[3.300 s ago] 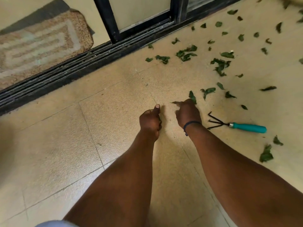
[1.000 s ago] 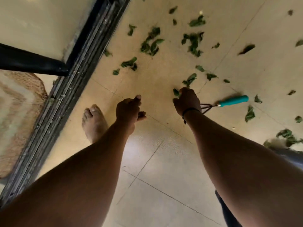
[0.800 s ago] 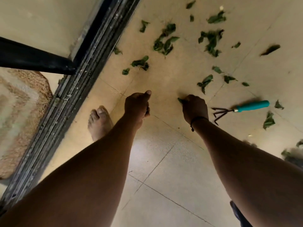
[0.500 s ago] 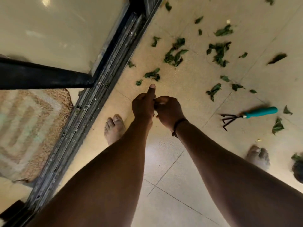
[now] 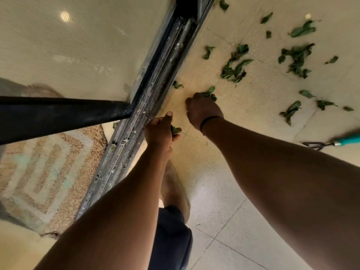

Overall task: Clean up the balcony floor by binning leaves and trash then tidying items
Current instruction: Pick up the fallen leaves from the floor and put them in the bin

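Note:
Green leaves lie scattered over the beige balcony tiles (image 5: 243,117). My left hand (image 5: 159,131) is curled round a small bunch of gathered leaves (image 5: 176,129), thumb sticking up, close to the door track. My right hand (image 5: 202,110), with a black band at the wrist, reaches down onto the floor and closes its fingers on a leaf (image 5: 210,92) just beyond it. A larger clump of leaves (image 5: 234,68) lies farther out, and another cluster of leaves (image 5: 296,59) sits to the right.
A black sliding-door track (image 5: 148,106) runs diagonally at left, with a leaf (image 5: 176,85) beside it. A woven doormat (image 5: 44,168) lies indoors behind the glass. A teal-handled hand rake (image 5: 339,142) rests on the tiles at the right edge. My leg (image 5: 173,191) stands below the hands.
My right hand has left the left hand and moved forward to a leaf on the floor. The view has shifted towards the door track; the rake now sits at the right edge.

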